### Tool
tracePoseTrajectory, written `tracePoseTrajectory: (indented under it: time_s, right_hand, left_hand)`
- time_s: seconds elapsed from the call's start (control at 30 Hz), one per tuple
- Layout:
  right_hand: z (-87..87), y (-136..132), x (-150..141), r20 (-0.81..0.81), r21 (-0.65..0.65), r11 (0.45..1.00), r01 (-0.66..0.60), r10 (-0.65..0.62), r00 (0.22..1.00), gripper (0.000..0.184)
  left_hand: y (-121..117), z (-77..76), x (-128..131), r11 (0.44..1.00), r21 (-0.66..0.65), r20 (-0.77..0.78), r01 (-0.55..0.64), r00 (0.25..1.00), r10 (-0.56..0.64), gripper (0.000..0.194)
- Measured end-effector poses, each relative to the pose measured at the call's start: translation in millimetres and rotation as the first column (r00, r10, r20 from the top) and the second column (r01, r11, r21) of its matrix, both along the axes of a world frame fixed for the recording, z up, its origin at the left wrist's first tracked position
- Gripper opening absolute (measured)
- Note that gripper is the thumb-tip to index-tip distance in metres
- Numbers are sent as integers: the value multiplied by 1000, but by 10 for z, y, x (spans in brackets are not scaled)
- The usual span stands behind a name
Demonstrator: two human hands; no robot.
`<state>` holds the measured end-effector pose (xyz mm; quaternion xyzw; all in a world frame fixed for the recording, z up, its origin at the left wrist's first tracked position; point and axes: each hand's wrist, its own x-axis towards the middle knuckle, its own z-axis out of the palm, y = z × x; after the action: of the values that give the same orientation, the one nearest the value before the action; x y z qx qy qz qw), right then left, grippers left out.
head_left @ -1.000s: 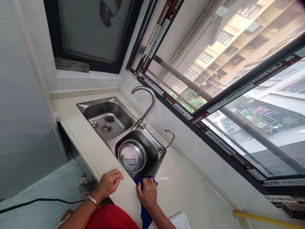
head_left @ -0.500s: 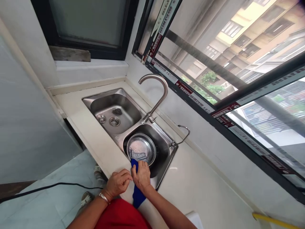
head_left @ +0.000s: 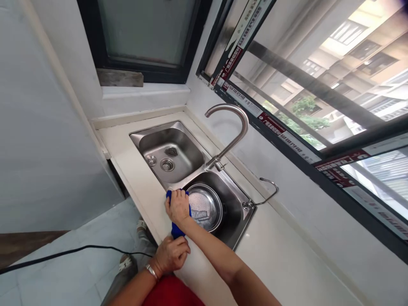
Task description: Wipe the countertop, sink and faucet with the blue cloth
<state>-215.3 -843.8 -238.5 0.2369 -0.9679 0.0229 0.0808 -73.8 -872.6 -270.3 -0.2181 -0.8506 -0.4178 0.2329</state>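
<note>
My right hand presses a blue cloth onto the front rim of the steel double sink, fingers curled over the cloth beside the right basin. A round steel strainer basket sits in that basin, just right of the hand. My left hand rests on the front edge of the pale countertop, fingers curled, touching the cloth's lower end; a metal bracelet shows on its wrist.
A tall curved faucet rises behind the sink, and a smaller thin tap stands at its right corner. A window runs along the back wall. A black cable crosses the tiled floor at the left.
My right hand has slid the blue cloth leftward along the sink's front rim, from the countertop to beside the strainer basket. My left hand stayed on the counter edge.
</note>
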Motion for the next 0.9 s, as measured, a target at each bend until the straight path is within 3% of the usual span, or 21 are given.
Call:
tracePoseTrajectory:
  time_s: [0.23, 0.37, 0.47, 0.57, 0.67, 0.77, 0.9]
  right_hand:
    - [9, -712, -506, 1, -9, 993, -122, 122, 993, 14]
    - [21, -803, -525, -35, -56, 970, -236, 234, 972, 21]
    - [9, -640, -297, -30, -132, 915, -380, 380, 925, 25]
    - [-25, -436, 13, -5, -277, 786, -552, 574, 819, 28]
    - [-54, -263, 235, 17, -461, 660, -594, 675, 737, 27]
    - [-43, -44, 353, 34, -589, 601, -540, 686, 727, 24]
    - [27, 470, 580, 47, -631, 572, -524, 702, 710, 26]
  left_hand:
    - [28, -78, 17, 999, -37, 64, 30, 998, -28, 20]
    - [31, -115, 39, 995, -92, 112, 40, 993, -29, 18]
    - [22, -151, 46, 990, -133, 147, 55, 989, -35, 18]
    - [12, -194, 35, 981, -180, 171, 71, 984, -40, 15]
    - [-7, -182, 22, 966, -224, 169, 131, 981, -94, 11]
    - [-60, -59, 70, 950, -240, 161, 201, 973, -165, 14]
    - [-207, 275, 313, 966, -181, 176, 187, 972, -156, 23]
